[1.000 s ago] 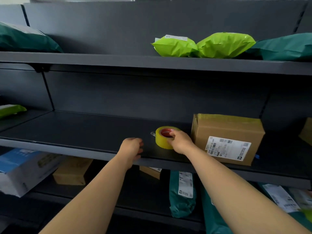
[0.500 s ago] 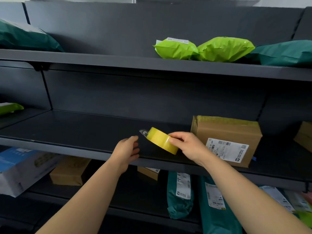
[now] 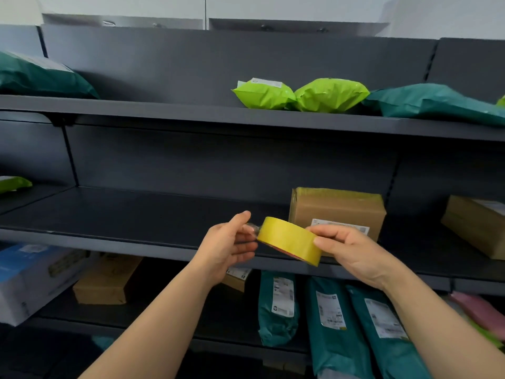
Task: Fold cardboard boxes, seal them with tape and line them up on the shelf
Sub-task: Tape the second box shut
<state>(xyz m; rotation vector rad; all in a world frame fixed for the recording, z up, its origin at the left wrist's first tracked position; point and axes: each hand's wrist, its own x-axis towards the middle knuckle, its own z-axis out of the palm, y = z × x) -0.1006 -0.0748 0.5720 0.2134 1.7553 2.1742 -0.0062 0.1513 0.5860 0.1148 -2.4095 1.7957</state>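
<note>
Head view: tape roll, in front of the shelf, box at one o'clock. Right hand pinches its three-o'clock rim. Left hand brackets the loose end at nine; contact we cannot tell. We judge it light, stiff, sticky-ended: grip the rim.

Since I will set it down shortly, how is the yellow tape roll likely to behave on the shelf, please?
The yellow tape roll is round, so on edge it would probably roll along the shelf; laid flat it should stay. The right hand holds it by fingertips, so it seems light.
</note>
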